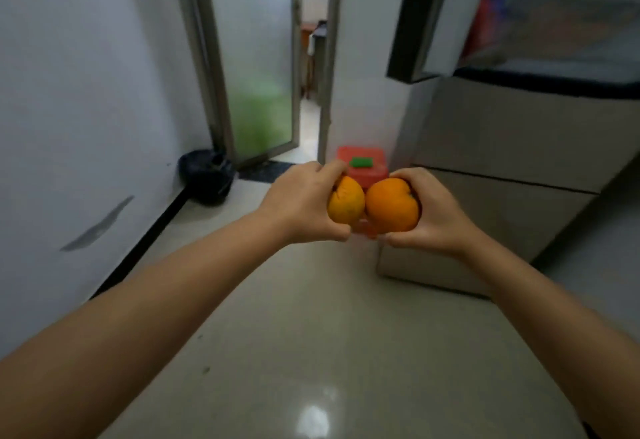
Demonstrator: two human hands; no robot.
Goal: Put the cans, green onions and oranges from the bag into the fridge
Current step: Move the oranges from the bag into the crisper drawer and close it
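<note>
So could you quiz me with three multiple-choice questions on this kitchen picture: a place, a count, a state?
1. Where is the red plastic box with the green patch?
A. on the floor by the fridge
B. on a shelf
C. in a hand

2. How many round oranges are held?
A. one
B. two
C. four

3. The upper fridge door is
A. open
B. shut
C. missing

Answers:
1 A, it sits beyond the hands beside the fridge base.
2 B, the left hand grips one orange, the right hand another.
3 A, it is swung outward.
</note>
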